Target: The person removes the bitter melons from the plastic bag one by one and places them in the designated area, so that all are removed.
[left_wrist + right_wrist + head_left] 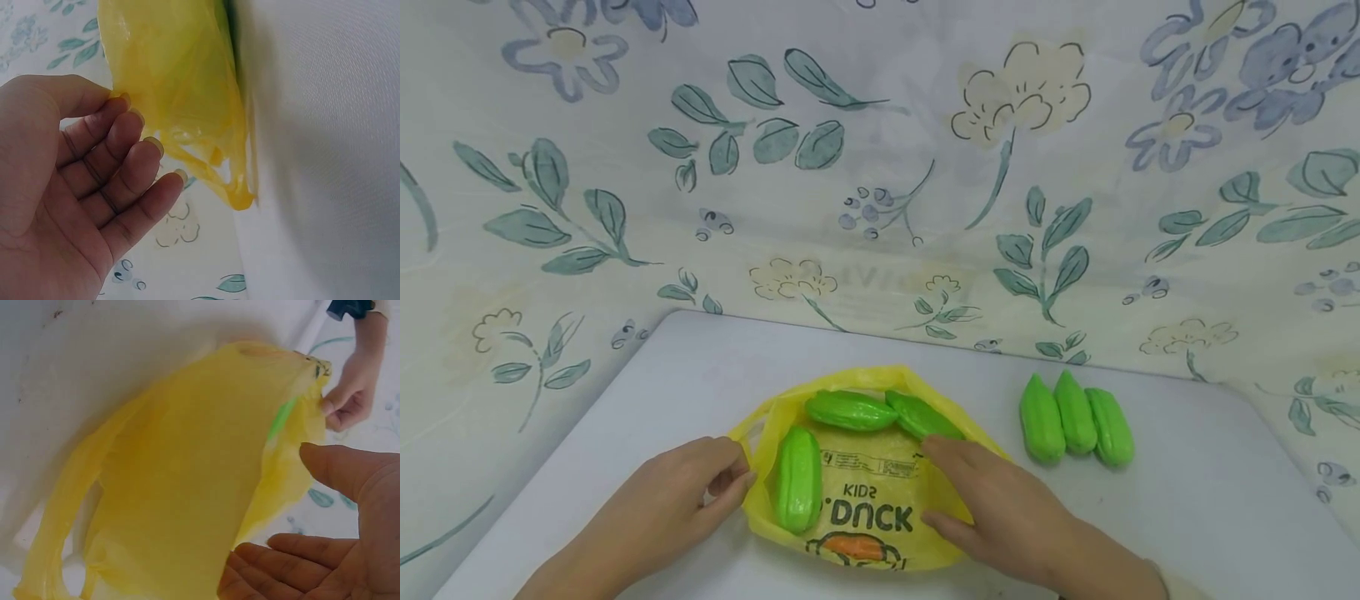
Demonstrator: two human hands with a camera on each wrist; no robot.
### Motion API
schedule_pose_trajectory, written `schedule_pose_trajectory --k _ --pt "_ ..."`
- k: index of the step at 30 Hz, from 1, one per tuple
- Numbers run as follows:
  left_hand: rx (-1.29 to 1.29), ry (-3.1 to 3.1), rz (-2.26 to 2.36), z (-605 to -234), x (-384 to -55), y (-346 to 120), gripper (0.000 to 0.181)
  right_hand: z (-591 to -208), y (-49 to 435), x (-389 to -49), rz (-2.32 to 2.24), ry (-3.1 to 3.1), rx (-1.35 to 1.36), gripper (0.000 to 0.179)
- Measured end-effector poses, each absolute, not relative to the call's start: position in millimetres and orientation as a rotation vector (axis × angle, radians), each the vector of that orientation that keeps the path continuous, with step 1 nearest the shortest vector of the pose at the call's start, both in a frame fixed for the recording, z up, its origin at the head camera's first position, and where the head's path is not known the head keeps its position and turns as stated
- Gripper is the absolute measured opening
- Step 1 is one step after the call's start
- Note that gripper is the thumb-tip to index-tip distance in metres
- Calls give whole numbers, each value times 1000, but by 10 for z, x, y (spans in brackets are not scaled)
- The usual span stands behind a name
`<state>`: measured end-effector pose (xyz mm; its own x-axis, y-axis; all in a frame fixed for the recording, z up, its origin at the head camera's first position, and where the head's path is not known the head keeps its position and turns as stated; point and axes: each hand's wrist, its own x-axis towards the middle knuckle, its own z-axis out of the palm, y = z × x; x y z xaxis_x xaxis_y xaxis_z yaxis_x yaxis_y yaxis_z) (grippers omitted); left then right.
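Note:
A yellow plastic bag [880, 467] printed with "KIDS" and "DUCK" lies on its side of the white table with its mouth spread wide. Three glossy green, ridged, pointed vegetable-like pieces are inside: one [799, 480] at the left, one [850, 411] at the back, one [922, 414] at the back right. My left hand [673, 492] pinches the bag's left rim between thumb and index finger; the left wrist view shows this hand [94, 162] too. My right hand [1007, 508] reaches over the right rim with thumb and fingers apart. In the right wrist view its fingertips pass behind the yellow film.
Three more green pieces [1075, 421] lie side by side on the white table [1210, 483], right of the bag. Behind and at the sides stands a flower-patterned cloth [880, 167].

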<state>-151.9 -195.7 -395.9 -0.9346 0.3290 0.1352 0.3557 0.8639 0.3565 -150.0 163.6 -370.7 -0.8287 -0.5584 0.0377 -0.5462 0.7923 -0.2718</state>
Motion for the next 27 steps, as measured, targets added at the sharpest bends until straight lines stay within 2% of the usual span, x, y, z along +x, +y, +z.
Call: schedule_pose_trajectory --k 15,27 --pt "-558 -2981 -598 -3960 -1531 -1960 18 -3820 1588 -1729 -253 3084 -936 63" --pt "-575 -2970 -610 -3956 -1530 -1955 17 -3833 1489 -1931 -219 3113 -798 66"
